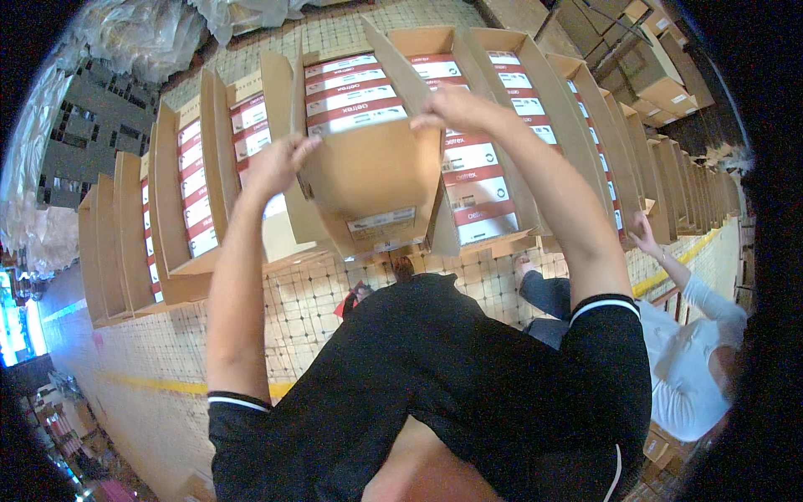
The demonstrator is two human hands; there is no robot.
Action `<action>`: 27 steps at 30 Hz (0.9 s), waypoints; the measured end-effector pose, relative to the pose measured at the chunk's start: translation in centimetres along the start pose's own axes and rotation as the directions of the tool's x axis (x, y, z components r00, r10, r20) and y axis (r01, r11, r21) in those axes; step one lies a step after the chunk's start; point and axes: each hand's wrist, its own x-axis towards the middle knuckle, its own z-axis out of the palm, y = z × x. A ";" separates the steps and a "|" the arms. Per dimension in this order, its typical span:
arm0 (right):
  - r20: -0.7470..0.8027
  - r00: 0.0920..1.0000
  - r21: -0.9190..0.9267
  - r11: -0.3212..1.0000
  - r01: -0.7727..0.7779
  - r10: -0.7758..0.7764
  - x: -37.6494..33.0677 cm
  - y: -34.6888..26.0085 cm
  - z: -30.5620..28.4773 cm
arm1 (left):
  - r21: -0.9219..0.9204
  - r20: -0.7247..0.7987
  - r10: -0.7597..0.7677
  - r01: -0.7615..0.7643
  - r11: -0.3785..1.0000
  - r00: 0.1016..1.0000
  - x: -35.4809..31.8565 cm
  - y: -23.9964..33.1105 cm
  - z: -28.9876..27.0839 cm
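In front of me an open brown carton (381, 222) stands in a row, packed with red-and-white boxes (355, 98). Its near flap (372, 167) lies over the closest part of the contents, and its side flaps stand up. My left hand (283, 167) is closed at the left side of this carton, with its fingertips by the flap's edge. Across the carton, my right hand (454, 109) has its fingers curled on the right side flap (400, 63). Part of the grip of each hand is hidden.
More open cartons (481, 205) of similar boxes line up closely to both sides, flaps upright. Clear plastic wrap (138, 38) is heaped at far left. A co-worker in a light top (682, 360) reaches toward the row at right. Yellow floor tape (167, 385) runs behind me.
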 end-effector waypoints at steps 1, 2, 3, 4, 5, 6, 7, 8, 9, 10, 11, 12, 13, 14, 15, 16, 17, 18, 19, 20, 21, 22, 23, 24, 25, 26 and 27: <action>-0.012 0.999 0.022 0.999 0.045 -0.044 -1.5 -0.5 2.2 | 0.021 0.008 -0.003 0.003 1.000 1.000 -2.1 -0.3 2.0; -0.014 0.997 0.013 0.997 0.074 -0.073 -3.0 -1.3 4.8 | 0.039 0.051 -0.033 0.031 0.999 0.998 -4.3 -0.6 4.1; -0.046 0.989 0.015 0.990 0.139 -0.138 -4.5 -2.0 7.5 | 0.040 0.046 -0.017 0.015 0.999 0.999 -6.5 -0.7 6.3; -0.160 0.976 -0.026 0.989 0.146 -0.148 -6.5 -2.9 10.2 | 0.036 0.075 -0.037 0.034 0.999 0.997 -8.7 -0.5 8.7; -0.266 0.952 -0.082 0.988 0.133 -0.150 -8.5 -4.0 12.8 | 0.024 0.067 -0.042 0.040 0.999 0.997 -10.7 -0.2 11.0; -0.140 0.984 -0.018 0.994 0.106 -0.108 -9.8 -4.8 15.1 | 0.067 0.163 -0.050 0.039 0.997 0.985 -12.3 -0.1 13.0; 0.049 0.998 -0.005 0.999 0.035 -0.034 -11.0 -5.7 17.1 | 0.094 0.206 -0.039 0.020 0.995 0.978 -14.0 0.1 14.8; -0.038 0.999 0.048 0.999 0.017 -0.015 -12.3 -7.0 19.0 | 0.062 0.248 -0.118 0.106 0.992 0.961 -15.9 0.4 16.4; -0.066 0.997 0.063 0.997 -0.043 0.047 -13.3 -8.3 20.5 | 0.050 0.338 -0.208 0.203 0.978 0.918 -17.1 0.4 17.4; -0.042 0.993 0.102 0.989 -0.108 0.113 -13.7 -9.1 21.3 | 0.129 0.338 -0.270 0.239 0.962 0.902 -17.6 0.2 18.1; -0.112 0.978 0.095 0.982 -0.165 0.175 -13.8 -9.7 21.9 | 0.080 0.286 -0.228 0.214 0.974 0.931 -17.9 0.1 18.6; -0.118 0.962 0.117 0.965 -0.233 0.247 -13.9 -10.3 22.2 | 0.056 0.283 -0.204 0.197 0.979 0.937 -17.8 -0.1 18.8; -0.116 0.941 0.140 0.944 -0.300 0.317 -13.8 -10.9 22.3 | 0.058 0.280 -0.204 0.196 0.979 0.938 -17.7 -0.3 18.9; -0.187 0.922 0.128 0.939 -0.320 0.339 -13.6 -11.2 22.4 | 0.081 0.313 -0.230 0.216 0.973 0.922 -17.3 -0.4 18.9; -0.179 0.911 0.136 0.927 -0.350 0.371 -13.3 -11.4 22.2 | 0.067 0.375 -0.270 0.264 0.962 0.887 -17.0 -0.4 18.8; -0.186 0.903 0.151 0.920 -0.363 0.387 -13.0 -11.5 22.2 | 0.064 0.384 -0.285 0.282 0.957 0.879 -16.7 -0.3 18.7; -0.195 0.894 0.166 0.912 -0.375 0.404 -12.7 -11.4 22.2 | 0.048 0.378 -0.274 0.277 0.960 0.884 -16.4 -0.1 18.6; -0.211 0.881 0.194 0.901 -0.388 0.424 -12.3 -11.3 22.3 | 0.071 0.405 -0.313 0.312 0.947 0.859 -16.3 0.1 18.6; -0.225 0.866 0.221 0.889 -0.401 0.446 -12.0 -11.1 22.5 | 0.059 0.404 -0.326 0.331 0.942 0.855 -16.3 0.3 18.6; -0.223 0.855 0.249 0.876 -0.414 0.468 -11.8 -11.0 22.9 | 0.046 0.402 -0.338 0.350 0.936 0.851 -16.4 0.5 18.7; -0.273 0.833 0.266 0.870 -0.416 0.482 -11.5 -10.7 23.3 | 0.040 0.395 -0.356 0.372 0.927 0.847 -16.4 0.6 18.8; -0.306 0.813 0.285 0.862 -0.418 0.495 -11.2 -10.5 23.8 | 0.015 0.390 -0.353 0.377 0.926 0.851 -16.6 0.7 18.9; -0.380 0.783 0.300 0.866 -0.400 0.493 -10.9 -10.4 24.3 | -0.002 0.381 -0.355 0.384 0.923 0.854 -16.7 0.8 19.0; -0.401 0.767 0.289 0.864 -0.413 0.501 -10.8 -10.2 24.8 | -0.026 0.362 -0.352 0.387 0.922 0.863 -16.8 0.7 19.1; -0.462 0.739 0.272 0.872 -0.408 0.490 -10.6 -10.1 25.3 | -0.028 0.371 -0.354 0.392 0.920 0.858 -16.8 0.7 19.1; -0.520 0.708 0.256 0.878 -0.405 0.478 -10.5 -10.0 25.7 | -0.038 0.373 -0.352 0.393 0.919 0.859 -16.8 0.6 19.2; -0.548 0.695 0.260 0.884 -0.388 0.466 -10.4 -10.0 26.0 | -0.047 0.374 -0.349 0.393 0.918 0.859 -16.8 0.6 19.2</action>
